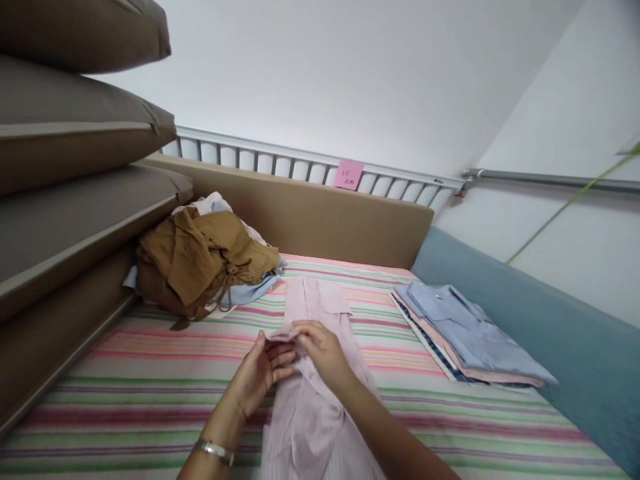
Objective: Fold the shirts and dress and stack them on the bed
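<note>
A pale pink shirt (310, 413) lies lengthwise on the striped bedsheet (150, 373), folded into a narrow strip. My left hand (260, 375) and my right hand (323, 350) meet over its middle. Both pinch a raised fold of the pink fabric between fingers and thumb. A metal bracelet (215, 451) circles my left wrist.
A heap of unfolded clothes, brown on top (200, 263), sits at the back left. A stack of folded shirts, light blue on top (465, 333), lies at the right. Brown cushions (65, 187) are stacked on the left; a tan headboard (320, 213) and blue padded side (550, 333) bound the bed.
</note>
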Tool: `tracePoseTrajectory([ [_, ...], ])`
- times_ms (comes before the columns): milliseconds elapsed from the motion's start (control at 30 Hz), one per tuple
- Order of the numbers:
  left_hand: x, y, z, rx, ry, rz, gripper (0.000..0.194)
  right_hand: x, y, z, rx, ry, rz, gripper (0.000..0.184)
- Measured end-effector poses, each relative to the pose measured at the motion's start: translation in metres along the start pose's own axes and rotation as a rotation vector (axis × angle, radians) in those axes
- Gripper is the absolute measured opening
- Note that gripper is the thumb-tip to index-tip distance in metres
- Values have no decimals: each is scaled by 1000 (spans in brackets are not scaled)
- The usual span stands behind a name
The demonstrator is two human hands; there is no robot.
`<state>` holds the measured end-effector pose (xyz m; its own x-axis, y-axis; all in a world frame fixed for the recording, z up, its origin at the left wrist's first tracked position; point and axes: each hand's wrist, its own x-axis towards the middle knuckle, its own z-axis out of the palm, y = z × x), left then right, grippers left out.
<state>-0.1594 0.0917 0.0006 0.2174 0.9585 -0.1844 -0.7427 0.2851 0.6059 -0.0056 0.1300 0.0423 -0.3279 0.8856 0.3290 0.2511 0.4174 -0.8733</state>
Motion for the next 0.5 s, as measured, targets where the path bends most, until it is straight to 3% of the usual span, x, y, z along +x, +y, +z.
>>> tracePoseTrajectory([
  [67,0,2,-1,-42,80,32,30,-17,-5,9,-159,-141,-99,18],
  [167,4,3,-6,-25,283,68,14,-32,-5,10,-181,-245,-64,17],
  [233,6,4,-8,-20,373,61,13,-32,1,3,-96,-113,47,20],
  [333,6,7,-8,-25,406,54,11,-24,12,-9,51,125,273,26],
  [400,5,8,-6,-29,398,51,10,-17,16,-11,153,165,385,33],
  [500,3,8,-3,-25,374,48,13,-9,17,-5,222,148,434,37],
])
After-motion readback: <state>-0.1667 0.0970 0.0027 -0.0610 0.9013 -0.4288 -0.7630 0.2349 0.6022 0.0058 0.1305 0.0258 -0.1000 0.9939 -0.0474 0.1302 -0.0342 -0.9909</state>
